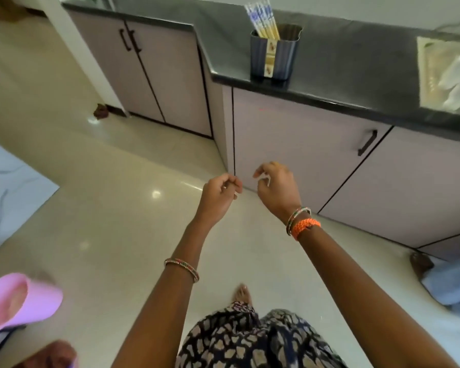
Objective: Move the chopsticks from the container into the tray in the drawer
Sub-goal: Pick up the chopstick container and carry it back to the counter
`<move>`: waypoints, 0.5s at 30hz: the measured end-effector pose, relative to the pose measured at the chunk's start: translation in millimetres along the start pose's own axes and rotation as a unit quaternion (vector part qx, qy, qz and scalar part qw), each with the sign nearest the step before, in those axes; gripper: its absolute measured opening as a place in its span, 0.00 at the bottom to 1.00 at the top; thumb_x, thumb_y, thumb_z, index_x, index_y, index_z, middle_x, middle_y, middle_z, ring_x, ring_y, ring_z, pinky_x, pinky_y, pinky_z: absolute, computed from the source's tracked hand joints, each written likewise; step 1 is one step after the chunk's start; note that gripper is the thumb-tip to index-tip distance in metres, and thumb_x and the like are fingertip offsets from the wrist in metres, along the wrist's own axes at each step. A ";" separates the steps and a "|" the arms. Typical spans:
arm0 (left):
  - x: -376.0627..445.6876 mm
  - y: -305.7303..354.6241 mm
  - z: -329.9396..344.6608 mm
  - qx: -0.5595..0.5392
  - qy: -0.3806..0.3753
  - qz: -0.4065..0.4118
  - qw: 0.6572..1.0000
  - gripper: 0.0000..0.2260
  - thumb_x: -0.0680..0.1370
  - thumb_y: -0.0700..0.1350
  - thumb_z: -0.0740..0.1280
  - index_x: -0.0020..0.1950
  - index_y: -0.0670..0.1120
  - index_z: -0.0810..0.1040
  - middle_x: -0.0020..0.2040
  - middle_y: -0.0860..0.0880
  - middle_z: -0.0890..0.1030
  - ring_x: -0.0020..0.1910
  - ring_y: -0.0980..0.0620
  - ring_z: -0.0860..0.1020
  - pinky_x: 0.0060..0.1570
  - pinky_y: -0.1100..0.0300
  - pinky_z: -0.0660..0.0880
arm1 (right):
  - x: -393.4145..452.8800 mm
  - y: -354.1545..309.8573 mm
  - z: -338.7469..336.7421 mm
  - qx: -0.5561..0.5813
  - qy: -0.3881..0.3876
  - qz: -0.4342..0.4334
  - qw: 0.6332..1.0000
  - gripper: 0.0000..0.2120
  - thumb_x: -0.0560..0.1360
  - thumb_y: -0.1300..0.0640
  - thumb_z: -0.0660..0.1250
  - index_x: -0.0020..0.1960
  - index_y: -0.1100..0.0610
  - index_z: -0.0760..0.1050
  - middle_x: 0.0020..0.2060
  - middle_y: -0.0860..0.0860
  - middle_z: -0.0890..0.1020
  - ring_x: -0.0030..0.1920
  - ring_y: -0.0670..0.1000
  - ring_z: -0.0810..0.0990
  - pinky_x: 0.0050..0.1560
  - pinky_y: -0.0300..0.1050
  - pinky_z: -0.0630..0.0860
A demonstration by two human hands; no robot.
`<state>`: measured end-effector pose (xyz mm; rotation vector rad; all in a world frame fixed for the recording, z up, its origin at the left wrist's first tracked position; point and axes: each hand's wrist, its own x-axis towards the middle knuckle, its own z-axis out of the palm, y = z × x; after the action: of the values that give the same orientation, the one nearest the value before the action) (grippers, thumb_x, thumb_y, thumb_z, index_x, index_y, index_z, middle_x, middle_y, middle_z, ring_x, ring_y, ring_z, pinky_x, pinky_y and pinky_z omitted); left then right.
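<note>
On the dark counter (pixel 356 62) stands a grey metal container (pixel 275 58), close to the front edge, upright. Inside it is a bundle of chopsticks (pixel 262 18); they lean to the left and their white and blue upper ends stick out well above the rim, while the yellowish lower parts go down into the container. A strip of labels runs down its front wall. At the right side of the counter is a sink (pixel 433 73), and something white and soft lies in it, too blurred to name. Under the counter the cabinet doors (pixel 298 144) are all closed, with black handles (pixel 367 142); no drawer or tray can be seen open. Both hands are raised in front of the doors, well below the container and apart from it. The left hand (pixel 219 193) is loosely curled, the fingers bent toward the palm, and holds nothing. The right hand (pixel 276 188) has the fingers bent and a little apart, also without anything in it; an orange band (pixel 306 226) sits on this wrist. A pink cup (pixel 21 301) shows at the lower left, and I cannot tell what it contains.
</note>
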<state>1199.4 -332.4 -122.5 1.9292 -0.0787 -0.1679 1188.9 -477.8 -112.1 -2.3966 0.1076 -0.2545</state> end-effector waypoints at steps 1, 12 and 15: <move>19.8 5.9 0.1 -0.001 -0.003 0.002 1.000 0.10 0.77 0.37 0.57 0.45 0.42 0.78 0.40 0.47 0.81 0.33 0.60 0.77 0.30 0.76 0.70 | 19.9 2.0 -1.1 0.002 0.008 0.006 1.000 0.12 0.69 0.68 0.60 0.45 0.58 0.79 0.47 0.55 0.81 0.50 0.56 0.77 0.51 0.48 0.73; 191.5 15.9 3.7 -0.047 -0.003 0.002 0.999 0.09 0.76 0.33 0.57 0.45 0.39 0.77 0.38 0.47 0.79 0.32 0.59 0.75 0.29 0.74 0.71 | 191.3 40.7 12.5 0.051 0.065 0.030 0.996 0.11 0.71 0.68 0.60 0.48 0.59 0.79 0.48 0.55 0.82 0.47 0.48 0.76 0.44 0.33 0.67; 249.0 16.0 7.7 -0.061 0.007 -0.007 0.998 0.09 0.76 0.36 0.58 0.44 0.43 0.77 0.38 0.49 0.79 0.34 0.57 0.76 0.30 0.70 0.73 | 245.8 54.2 13.5 0.118 0.125 0.065 0.983 0.11 0.72 0.65 0.61 0.53 0.59 0.77 0.51 0.55 0.80 0.52 0.51 0.77 0.50 0.39 0.72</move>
<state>1444.5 -379.1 -130.0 1.8094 -0.0446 -0.1653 1431.6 -545.5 -120.6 -2.1030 0.3304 -0.4788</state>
